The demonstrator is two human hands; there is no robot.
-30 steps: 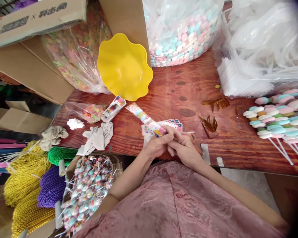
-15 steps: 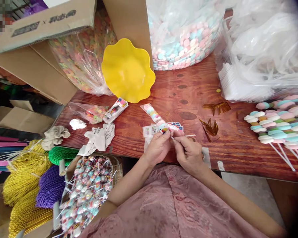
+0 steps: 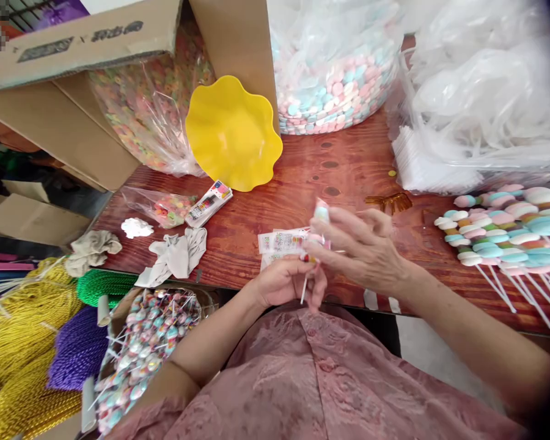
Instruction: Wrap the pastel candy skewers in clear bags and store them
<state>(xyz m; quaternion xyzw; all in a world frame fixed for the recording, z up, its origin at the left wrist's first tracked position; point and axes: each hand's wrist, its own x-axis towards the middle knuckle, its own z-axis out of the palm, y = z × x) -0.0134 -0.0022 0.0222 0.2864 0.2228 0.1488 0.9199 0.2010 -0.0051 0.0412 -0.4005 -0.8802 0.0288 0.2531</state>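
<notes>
Candy stick: the candy stick (image 3: 319, 235) stands almost straight up in the air, just over the near edge of the tabletop (image 3: 348, 177). Its long way runs up and down, candy end on top, bare stick at the bottom.
Left hand: the left hand (image 3: 284, 282) is under it. Its fingers are closed around the bare stick.
Right hand: the right hand (image 3: 366, 247) is higher, on the right side. Its fingers pinch the candy part from the side.
Nearer hand: both touch it; the left has the low end.
Tabletop: red-brown wood. A yellow bowl (image 3: 233, 133) sits far back, more candy sticks (image 3: 499, 229) lie to the right, cloths (image 3: 178, 255) to the left.
Room: boxes and big bags of candy (image 3: 334, 79) crowd around.
</notes>
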